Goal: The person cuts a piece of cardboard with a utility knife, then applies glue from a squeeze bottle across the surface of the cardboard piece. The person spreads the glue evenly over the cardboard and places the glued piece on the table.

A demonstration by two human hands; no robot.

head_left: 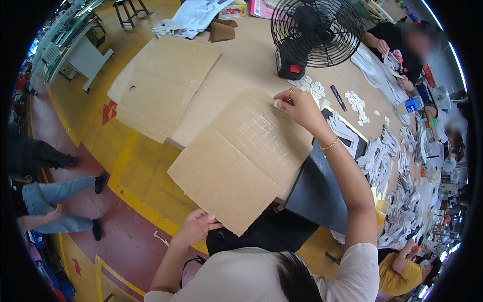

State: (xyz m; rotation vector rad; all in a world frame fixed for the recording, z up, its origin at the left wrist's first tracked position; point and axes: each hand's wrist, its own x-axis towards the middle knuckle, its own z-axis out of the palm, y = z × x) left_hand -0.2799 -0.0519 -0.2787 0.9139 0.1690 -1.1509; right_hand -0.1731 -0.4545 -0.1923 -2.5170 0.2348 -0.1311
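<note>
A brown cardboard sheet (231, 166) with a fold across its middle and shiny strips on its far half lies tilted before me, partly over the table's edge. My left hand (195, 227) is closed on its near left edge, the fingertips partly hidden. At the far right edge, my right hand (298, 106) pinches a small whitish piece (279, 105) against or just above the cardboard; whether it touches is hard to tell. A second cardboard sheet (161, 85) with a small hole lies to the left, overhanging the table.
A black fan (322, 35) stands at the back. Small white cut pieces (309, 88) and a pen (338, 97) lie right of it. Bundles of grey-white cut pieces (380, 156) fill the right side, beside a dark panel (322, 186). Other people sit to the right; one person stands left.
</note>
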